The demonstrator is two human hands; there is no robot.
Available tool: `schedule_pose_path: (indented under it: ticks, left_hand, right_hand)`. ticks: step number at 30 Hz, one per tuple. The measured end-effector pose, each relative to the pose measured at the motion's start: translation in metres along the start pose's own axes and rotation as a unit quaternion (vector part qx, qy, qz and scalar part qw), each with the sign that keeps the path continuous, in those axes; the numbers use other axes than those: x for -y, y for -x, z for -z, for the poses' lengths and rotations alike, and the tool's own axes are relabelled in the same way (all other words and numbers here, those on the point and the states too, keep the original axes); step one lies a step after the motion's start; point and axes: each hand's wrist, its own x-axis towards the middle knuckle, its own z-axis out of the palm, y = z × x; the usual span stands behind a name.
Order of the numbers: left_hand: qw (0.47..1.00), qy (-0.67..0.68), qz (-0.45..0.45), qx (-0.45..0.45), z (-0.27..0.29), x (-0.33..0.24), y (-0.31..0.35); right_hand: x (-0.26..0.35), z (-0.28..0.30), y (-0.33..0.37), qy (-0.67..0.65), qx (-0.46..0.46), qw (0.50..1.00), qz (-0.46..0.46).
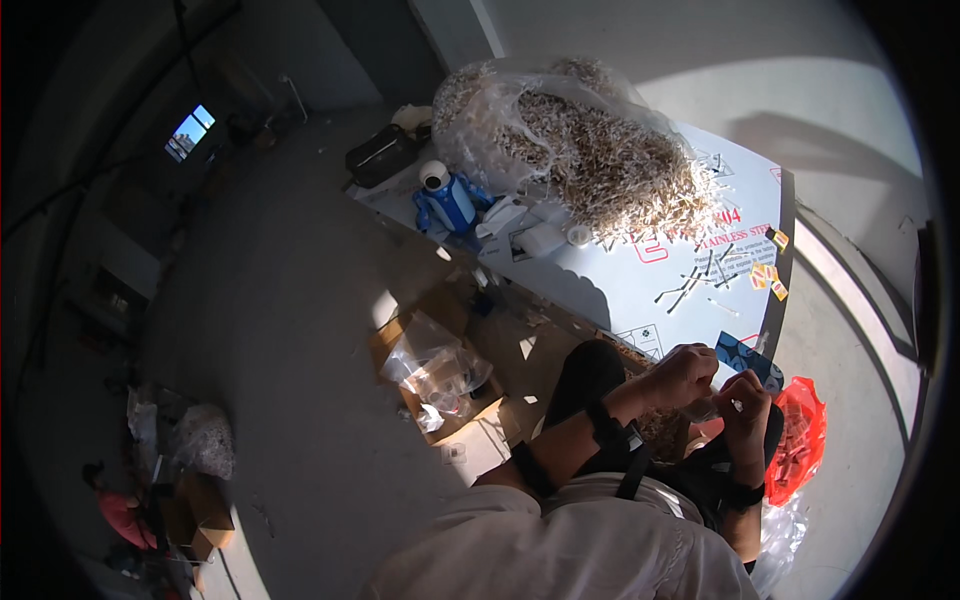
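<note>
My left hand [686, 376] and my right hand [746, 408] are close together over my lap, by the near edge of the table. Both have curled, pinched fingers. What they hold is too small and shaded to make out. Just beyond them, a dark blue patterned sheet [745, 360] lies at the table edge. Farther up the white tabletop [615, 275] are scattered thin dark sticks [690, 285] and several small yellow-and-white packets [766, 277]. A big heap of thin pale pieces [620, 160] spills from a clear plastic bag [490, 125] at the back.
A blue-and-white figure-shaped object [450, 205] and a black case [380, 157] stand at the table's left end. Below is a cardboard box [470, 420] with clear plastic inside. A red plastic bag [800, 435] sits right of my lap. Another person [125, 512] is far left.
</note>
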Motion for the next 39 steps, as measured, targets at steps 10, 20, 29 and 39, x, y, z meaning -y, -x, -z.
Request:
schedule_pose_path:
  ticks: [10,20,29,39]
  left_hand:
    - [0.994,-0.002,0.096,0.058,-0.004,0.0,0.002]
    - [0.989,0.011,0.064,0.135,-0.003,0.002,0.008]
    - [0.973,0.082,0.17,0.131,0.013,-0.015,-0.001]
    - [0.999,-0.031,-0.037,0.018,0.032,-0.041,-0.02]
  right_hand:
    - [-0.012,0.002,0.0,0.004,0.04,0.999,-0.023]
    - [-0.018,0.009,0.001,-0.103,0.138,0.981,-0.09]
    - [-0.02,0.008,0.006,-0.125,0.07,0.987,-0.065]
    - [0.025,0.007,-0.01,0.083,-0.059,0.988,0.114]
